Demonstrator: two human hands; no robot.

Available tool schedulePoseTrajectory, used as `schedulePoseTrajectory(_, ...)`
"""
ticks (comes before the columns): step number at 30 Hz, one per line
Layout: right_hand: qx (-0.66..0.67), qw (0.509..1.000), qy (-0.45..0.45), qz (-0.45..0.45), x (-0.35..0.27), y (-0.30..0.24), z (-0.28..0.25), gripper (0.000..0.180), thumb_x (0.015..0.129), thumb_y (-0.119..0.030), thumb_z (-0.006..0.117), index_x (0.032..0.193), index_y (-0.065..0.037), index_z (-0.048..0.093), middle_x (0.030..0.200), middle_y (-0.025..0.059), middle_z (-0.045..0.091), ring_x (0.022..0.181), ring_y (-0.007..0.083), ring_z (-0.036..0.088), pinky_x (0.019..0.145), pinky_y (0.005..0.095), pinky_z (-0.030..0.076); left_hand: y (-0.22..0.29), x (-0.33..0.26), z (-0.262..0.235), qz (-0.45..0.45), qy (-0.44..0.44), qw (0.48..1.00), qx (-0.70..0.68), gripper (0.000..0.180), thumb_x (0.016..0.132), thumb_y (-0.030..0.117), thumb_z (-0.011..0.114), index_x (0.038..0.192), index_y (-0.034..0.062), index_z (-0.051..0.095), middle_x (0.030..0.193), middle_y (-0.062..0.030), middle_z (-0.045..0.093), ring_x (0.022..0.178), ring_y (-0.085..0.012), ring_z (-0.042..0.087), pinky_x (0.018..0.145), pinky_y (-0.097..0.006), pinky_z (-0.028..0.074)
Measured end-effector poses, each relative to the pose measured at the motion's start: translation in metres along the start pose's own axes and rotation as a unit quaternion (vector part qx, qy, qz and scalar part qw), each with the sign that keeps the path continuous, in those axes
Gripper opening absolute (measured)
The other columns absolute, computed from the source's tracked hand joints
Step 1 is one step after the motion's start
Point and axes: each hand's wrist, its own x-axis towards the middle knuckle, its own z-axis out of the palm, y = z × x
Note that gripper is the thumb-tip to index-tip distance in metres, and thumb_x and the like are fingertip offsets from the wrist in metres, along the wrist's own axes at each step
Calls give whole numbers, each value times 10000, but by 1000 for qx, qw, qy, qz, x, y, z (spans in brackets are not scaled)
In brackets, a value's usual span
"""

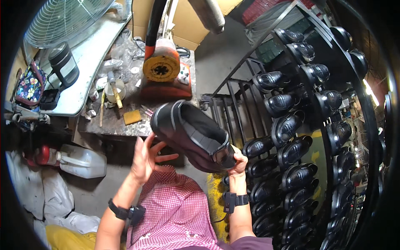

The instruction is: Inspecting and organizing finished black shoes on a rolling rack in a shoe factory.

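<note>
Shoe upper: the black shoe upper (189, 135) is hanging in the air in front of your chest, tilted, its opening facing up and to the right, just left of the rack.
Right hand: your right hand (237, 163) is gripping the upper at its lower right end, fingers closed around the edge.
Left hand: your left hand (146, 158) is sitting open with fingers spread, holding nothing, just beside the upper's left end; whether it is touching is unclear.
Rack: the black metal rack (316, 125) on your right is carrying rows of dark shoe lasts.
Bench: the workbench (121, 121) beyond is bearing an orange machine (164, 73) and a cup (113, 89).
</note>
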Motion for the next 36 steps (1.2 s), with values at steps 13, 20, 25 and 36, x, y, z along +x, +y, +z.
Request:
schedulePoseTrajectory(13, -198, 974, 105, -45, -35, 51, 39, 551, 934, -355, 420, 1324, 24, 334, 1081, 215, 590, 846, 246, 627, 733, 335, 512, 43, 68, 31, 26, 57, 994, -90, 731, 773, 695, 429, 1202, 106, 483, 1072, -84, 594, 829, -189, 633, 498, -277, 563)
schedulePoseTrajectory(20, -660, 716, 35, -225, -77, 131, 56, 346, 718, -168, 703, 1028, -29, 633, 917, 106, 653, 833, 246, 607, 783, 342, 445, 65, 151, 60, 66, 76, 980, -171, 648, 800, 655, 442, 1263, 203, 407, 1194, -39, 519, 980, -211, 571, 625, -341, 570)
schedulePoseTrajectory(25, -667, 705, 49, -235, -72, 133, 44, 310, 709, -168, 712, 985, -39, 653, 864, 95, 654, 796, 226, 601, 737, 334, 439, 79, 193, 90, 78, 93, 972, -199, 591, 806, 629, 473, 1189, 179, 466, 1054, -55, 578, 907, -222, 590, 600, -338, 572)
schedulePoseTrajectory(36, -664, 708, 52, -236, -68, 132, 42, 240, 721, -126, 692, 943, -41, 662, 810, 75, 651, 761, 212, 604, 720, 320, 442, 106, 233, 103, 77, 44, 971, -223, 519, 851, 583, 437, 1180, 183, 457, 1069, -68, 559, 921, -245, 584, 589, -325, 574)
